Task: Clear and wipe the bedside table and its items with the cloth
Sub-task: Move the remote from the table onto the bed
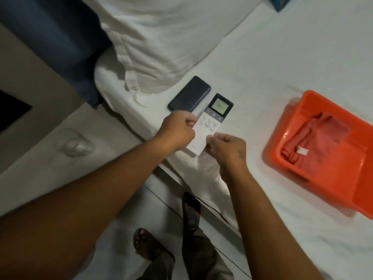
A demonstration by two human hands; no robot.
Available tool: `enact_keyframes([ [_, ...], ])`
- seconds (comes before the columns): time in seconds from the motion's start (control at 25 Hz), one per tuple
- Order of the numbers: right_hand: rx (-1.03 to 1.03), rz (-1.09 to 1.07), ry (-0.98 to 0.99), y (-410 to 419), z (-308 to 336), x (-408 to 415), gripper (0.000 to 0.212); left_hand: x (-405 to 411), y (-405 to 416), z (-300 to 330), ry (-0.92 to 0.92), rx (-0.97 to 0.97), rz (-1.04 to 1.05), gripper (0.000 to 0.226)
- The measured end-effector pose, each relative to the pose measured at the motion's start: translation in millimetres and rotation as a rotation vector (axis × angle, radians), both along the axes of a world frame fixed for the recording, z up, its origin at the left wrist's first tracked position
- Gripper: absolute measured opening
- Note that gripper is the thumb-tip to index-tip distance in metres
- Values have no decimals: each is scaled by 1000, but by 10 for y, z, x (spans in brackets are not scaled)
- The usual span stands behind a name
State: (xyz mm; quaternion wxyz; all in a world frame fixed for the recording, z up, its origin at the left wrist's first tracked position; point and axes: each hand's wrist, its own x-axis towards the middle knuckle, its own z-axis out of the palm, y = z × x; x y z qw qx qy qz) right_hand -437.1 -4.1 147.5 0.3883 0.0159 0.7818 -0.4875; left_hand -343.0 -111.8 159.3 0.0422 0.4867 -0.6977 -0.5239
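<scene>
While lying on the bed (262, 67), the remote (210, 122) is pinched by left hand (177, 130) and right hand (228, 148)

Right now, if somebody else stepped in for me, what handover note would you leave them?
Left hand and right hand: both pinching the white remote over the bed edge.
Dark phone-like slab already lies on the bed beside it.
Cloth sits folded in the orange tub on the bed, unused.
Glass is on the bedside table.
Left: set the remote down, move the glass, then wipe the table and the items.
</scene>
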Motion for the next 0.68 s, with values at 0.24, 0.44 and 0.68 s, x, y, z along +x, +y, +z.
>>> enact_keyframes([
  [0.24, 108, -128, -13, -190, -103, -669, 21, -842, -99, 115, -221, -193, -227, 28],
  [0.44, 188, -83, 12, -225, -189, -685, 16, -921, -111, 6, -302, -202, -264, 28],
  [0.68, 252, 57, 398, -264, -105, -448, 27, -509, -60, -107, -77, -94, -70, 13],
])
